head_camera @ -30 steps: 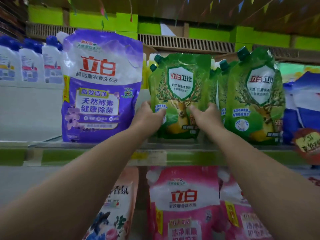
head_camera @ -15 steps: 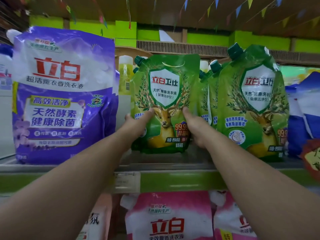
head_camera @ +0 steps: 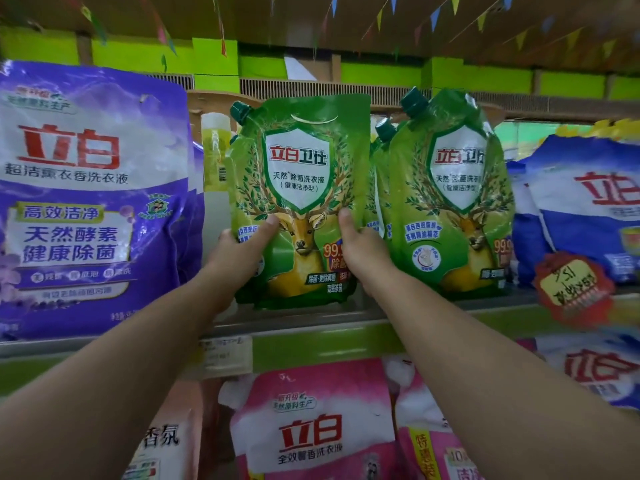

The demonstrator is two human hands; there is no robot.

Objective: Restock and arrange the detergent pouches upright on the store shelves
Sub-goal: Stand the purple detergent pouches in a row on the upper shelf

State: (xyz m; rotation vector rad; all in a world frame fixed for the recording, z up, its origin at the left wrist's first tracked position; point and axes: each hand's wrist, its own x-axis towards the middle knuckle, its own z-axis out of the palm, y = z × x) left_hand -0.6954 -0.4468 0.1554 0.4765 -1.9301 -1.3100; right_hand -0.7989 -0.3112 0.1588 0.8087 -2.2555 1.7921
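A green detergent pouch [head_camera: 299,188] with a deer picture and a dark green cap stands upright at the middle of the upper shelf [head_camera: 311,341]. My left hand [head_camera: 242,251] grips its lower left edge, thumb on the front. My right hand [head_camera: 363,251] grips its lower right edge the same way. A second green pouch [head_camera: 453,188] of the same kind stands just to the right, with more green caps showing between the two. A large purple pouch [head_camera: 90,202] stands upright on the left of the same shelf.
A blue and white pouch [head_camera: 585,209] with a red price tag [head_camera: 571,285] stands at the far right. Pink pouches [head_camera: 311,427] fill the shelf below. A yellow bottle [head_camera: 216,150] stands behind, between the purple and green pouches.
The view has come closer to the shelf and shifted right. Both hands have kept hold of the green pouch, which now stands a little higher and nearer in the frame.
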